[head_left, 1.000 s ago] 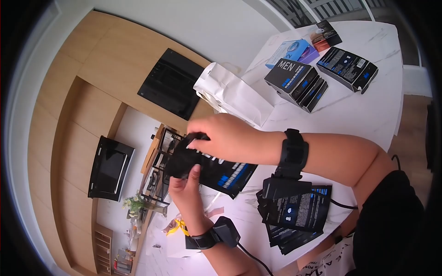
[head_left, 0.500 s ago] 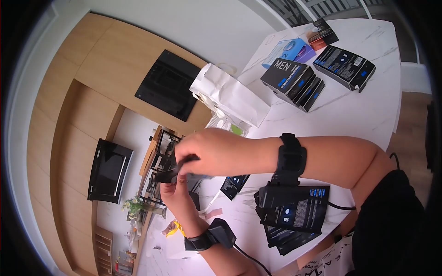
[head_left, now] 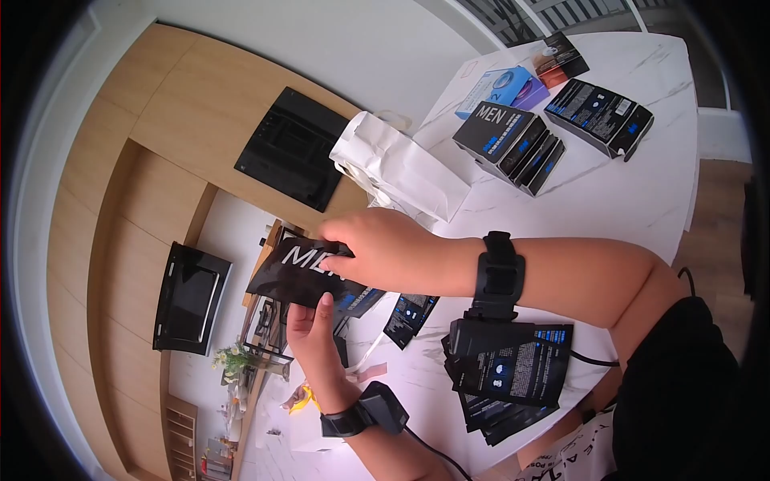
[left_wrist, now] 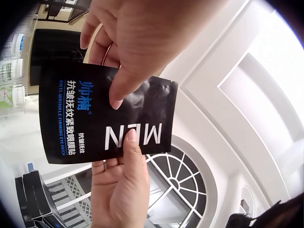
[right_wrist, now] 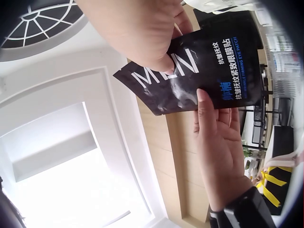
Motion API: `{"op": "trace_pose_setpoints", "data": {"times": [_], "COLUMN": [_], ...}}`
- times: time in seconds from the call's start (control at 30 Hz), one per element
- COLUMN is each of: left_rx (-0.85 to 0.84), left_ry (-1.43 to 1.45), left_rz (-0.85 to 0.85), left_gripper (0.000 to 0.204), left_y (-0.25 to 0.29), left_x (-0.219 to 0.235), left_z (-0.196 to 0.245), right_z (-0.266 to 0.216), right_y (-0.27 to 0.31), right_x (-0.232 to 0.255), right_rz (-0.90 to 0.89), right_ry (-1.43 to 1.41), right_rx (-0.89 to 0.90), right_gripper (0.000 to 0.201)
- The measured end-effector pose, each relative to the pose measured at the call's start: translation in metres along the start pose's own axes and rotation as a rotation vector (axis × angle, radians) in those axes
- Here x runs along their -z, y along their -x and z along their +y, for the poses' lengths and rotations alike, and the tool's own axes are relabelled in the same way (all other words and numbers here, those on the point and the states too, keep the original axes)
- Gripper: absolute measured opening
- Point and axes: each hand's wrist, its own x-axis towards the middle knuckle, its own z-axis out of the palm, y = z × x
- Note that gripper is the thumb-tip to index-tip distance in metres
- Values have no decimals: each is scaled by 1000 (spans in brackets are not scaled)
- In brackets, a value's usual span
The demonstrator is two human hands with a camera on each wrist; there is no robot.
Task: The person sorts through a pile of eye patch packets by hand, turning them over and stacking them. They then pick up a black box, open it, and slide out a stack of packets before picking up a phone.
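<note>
A black eye patch sachet (head_left: pixel 281 276) with "MEN" in white letters is held up between both hands in the head view. My right hand (head_left: pixel 393 250) pinches it across the lettering, the thumb on its printed front. My left hand (head_left: pixel 314 341) grips the opposite long edge, thumb in front and fingers behind. Both wrist views show the same sachet (left_wrist: pixel 95 128) spread face-on, blue and white print readable. Another black sachet (head_left: pixel 412 319) lies on the table just beyond my right wrist. Nearer my body is a pile of several black sachets (head_left: pixel 521 365).
Several black "MEN" boxes (head_left: pixel 497 132) stand stacked, with another black box (head_left: pixel 601 116) beside them. Behind are a blue box (head_left: pixel 493 92) and an orange-black one (head_left: pixel 561 58). A white paper bag (head_left: pixel 401 160) lies near the stack. Yellow ribbon (head_left: pixel 303 398) shows past my left wrist.
The sachet was seen nearly edge-on half a second ago; now its "MEN" front faces the head camera. Both hands have kept hold of it. The table items stay put.
</note>
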Motion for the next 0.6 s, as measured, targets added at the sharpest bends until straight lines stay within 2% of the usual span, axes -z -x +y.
{"op": "trace_pose_setpoints", "data": {"times": [0.03, 0.13, 0.23, 0.37, 0.43, 0.47, 0.5, 0.57, 0.6], "left_rx": [41, -20, -83, -59, -96, -98, -99, -105, -114], "left_ry": [-54, -24, -7, -47, -10, -29, -49, -31, -23], "left_rz": [-29, 37, 85, 10, 32, 67, 100, 78, 75], "left_gripper": [28, 27, 27, 26, 25, 24, 23, 23, 23], "left_y": [0, -1, 1, 8, 8, 6, 3, 1, 1], "left_x": [1, 0, -1, -4, -6, -2, 3, 6, 6], "left_z": [-2, -3, 2, 9, 10, 8, 4, 1, 0], "right_z": [1, 4, 4, 7, 7, 8, -1, -1, -1], "right_y": [0, -2, 0, -3, -3, -2, -1, 1, 1], "right_x": [-1, -7, -9, -3, -9, -10, -6, -13, -13], "right_rz": [0, -65, -48, 10, 123, 122, -26, -160, -160], "right_ry": [0, -38, -3, 64, -43, -50, -55, -55, -55], "right_rx": [0, 139, 132, 72, 182, 258, 203, 224, 223], "right_gripper": [24, 23, 23, 22, 21, 21, 21, 20, 20]}}
